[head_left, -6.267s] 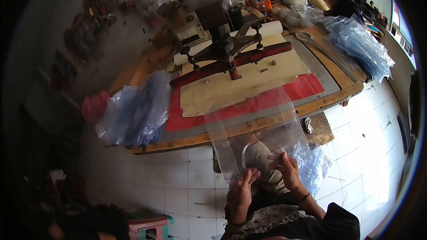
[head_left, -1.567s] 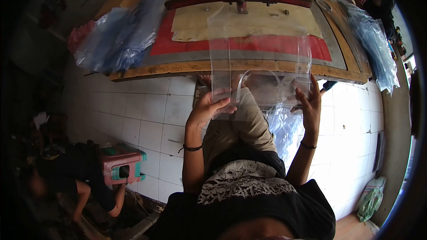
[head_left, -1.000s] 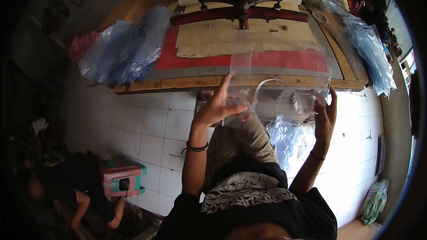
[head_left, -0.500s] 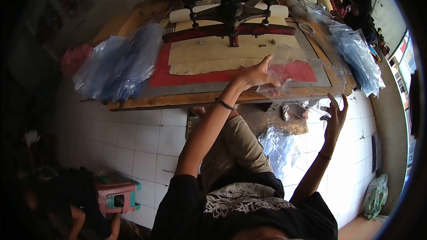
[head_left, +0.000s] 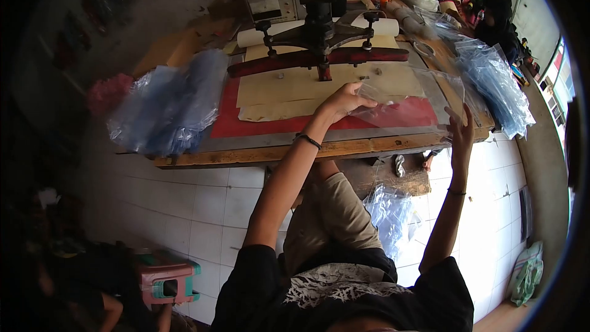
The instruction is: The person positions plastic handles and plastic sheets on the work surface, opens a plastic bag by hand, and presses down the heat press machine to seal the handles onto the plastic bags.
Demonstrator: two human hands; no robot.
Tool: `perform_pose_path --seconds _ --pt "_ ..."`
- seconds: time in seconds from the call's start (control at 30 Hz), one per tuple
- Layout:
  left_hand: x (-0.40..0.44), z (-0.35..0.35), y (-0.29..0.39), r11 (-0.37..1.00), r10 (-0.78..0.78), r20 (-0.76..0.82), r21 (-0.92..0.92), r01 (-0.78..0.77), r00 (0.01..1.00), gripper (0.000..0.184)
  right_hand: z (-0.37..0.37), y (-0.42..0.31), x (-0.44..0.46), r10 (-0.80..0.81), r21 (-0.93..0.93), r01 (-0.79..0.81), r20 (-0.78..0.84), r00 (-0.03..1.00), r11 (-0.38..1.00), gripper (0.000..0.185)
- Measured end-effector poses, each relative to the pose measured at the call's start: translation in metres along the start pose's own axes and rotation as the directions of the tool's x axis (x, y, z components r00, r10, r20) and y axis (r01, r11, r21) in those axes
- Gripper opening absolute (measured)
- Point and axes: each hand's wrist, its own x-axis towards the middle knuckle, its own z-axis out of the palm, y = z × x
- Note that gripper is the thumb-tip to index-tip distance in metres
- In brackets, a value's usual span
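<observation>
A clear plastic sheet (head_left: 402,114) is stretched between my hands above the right part of the worktable. My left hand (head_left: 344,103) pinches its left side, thumb and fingers closed on it. At the sheet's right edge, my right hand (head_left: 460,134) has its thumb and fingers around the plastic. Beneath the sheet lie a red mat (head_left: 230,122) and, on top of that, a beige sheet (head_left: 270,97) with a ragged front edge. Just beyond my left hand, a press's dark red bar (head_left: 276,64) spans the beige sheet.
Piles of clear plastic lie at the table's left (head_left: 166,101) and right (head_left: 495,83). More plastic (head_left: 390,212) is below, by a wooden board (head_left: 350,181). A roll of tape (head_left: 424,49) lies at the right. Another person sits at lower left near a pink and green stool (head_left: 166,280).
The plastic sheet has gone from curled and bunched to spread flatter over the mat. My left hand has shifted slightly left, and my right hand's spread fingers have come in to the sheet's edge.
</observation>
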Motion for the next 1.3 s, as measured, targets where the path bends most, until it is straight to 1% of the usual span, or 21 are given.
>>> perform_pose_path --seconds 0.03,0.07,0.13,0.27,0.37,0.47,0.5,0.6,0.73,0.8,0.83,0.9,1.0,1.13,1.23,1.3 --pt "-0.003 -0.004 0.000 1.000 -0.005 -0.028 -0.004 0.005 1.000 0.051 0.004 0.004 0.007 -0.034 0.013 0.033 0.030 0.999 0.999 0.056" --pt "-0.006 -0.008 0.000 1.000 -0.008 -0.058 -0.007 0.007 0.998 0.049 0.007 0.006 0.011 -0.018 0.011 0.018 0.040 0.999 1.000 0.055" --pt "-0.015 -0.014 0.002 1.000 -0.016 -0.079 -0.028 0.013 0.997 0.046 0.015 0.006 0.016 0.013 0.005 -0.014 0.064 0.998 1.000 0.054" --pt "-0.031 -0.026 0.007 0.999 -0.003 -0.086 -0.037 0.000 0.996 0.044 0.030 0.012 0.027 -0.005 0.082 -0.008 0.158 0.987 0.997 0.054" --pt "-0.041 -0.037 0.011 0.998 -0.056 -0.120 -0.028 0.053 0.991 0.043 0.044 0.007 0.033 0.013 0.118 -0.039 0.207 0.978 0.992 0.054" --pt "-0.049 -0.051 0.009 0.996 -0.076 -0.149 -0.058 0.068 0.986 0.047 0.059 0.003 0.036 0.042 0.115 -0.073 0.255 0.966 0.991 0.055" --pt "-0.050 -0.055 0.007 0.997 -0.046 -0.150 -0.074 0.036 0.988 0.054 0.063 -0.002 0.036 0.042 0.099 -0.070 0.265 0.963 0.993 0.056" --pt "-0.056 -0.056 0.012 0.999 -0.054 -0.126 -0.015 0.052 0.991 0.059 0.066 -0.001 0.044 0.036 0.095 -0.066 0.292 0.956 0.993 0.056" --pt "-0.053 -0.054 0.009 1.000 -0.025 -0.152 -0.014 0.023 0.988 0.058 0.065 0.002 0.043 0.052 0.088 -0.079 0.270 0.961 0.993 0.055" --pt "-0.051 -0.053 0.009 0.999 0.005 -0.184 -0.034 -0.011 0.983 0.057 0.064 0.007 0.038 0.092 0.064 -0.109 0.227 0.970 0.992 0.055" --pt "-0.050 -0.055 0.009 0.999 -0.012 -0.182 -0.034 0.006 0.983 0.057 0.065 0.010 0.036 0.113 0.052 -0.126 0.206 0.972 0.991 0.055" --pt "-0.050 -0.059 0.011 0.998 -0.051 -0.172 -0.032 0.046 0.984 0.059 0.068 0.014 0.037 0.129 0.055 -0.145 0.225 0.966 0.988 0.055" --pt "-0.054 -0.063 0.009 0.999 -0.029 -0.203 -0.051 0.019 0.979 0.059 0.075 0.022 0.043 0.130 0.092 -0.159 0.260 0.957 0.983 0.056" --pt "-0.059 -0.076 0.003 0.999 0.030 -0.291 -0.018 -0.037 0.956 0.068 0.094 0.025 0.053 0.097 0.107 -0.138 0.323 0.941 0.985 0.056" --pt "-0.067 -0.086 0.005 0.999 0.047 -0.372 0.032 -0.038 0.927 0.077 0.109 0.028 0.061 0.154 -0.005 -0.164 0.362 0.919 0.986 0.060" --pt "-0.076 -0.089 0.010 0.999 0.033 -0.441 0.043 -0.016 0.897 0.082 0.115 0.028 0.067 0.190 -0.033 -0.197 0.469 0.862 0.980 0.063"
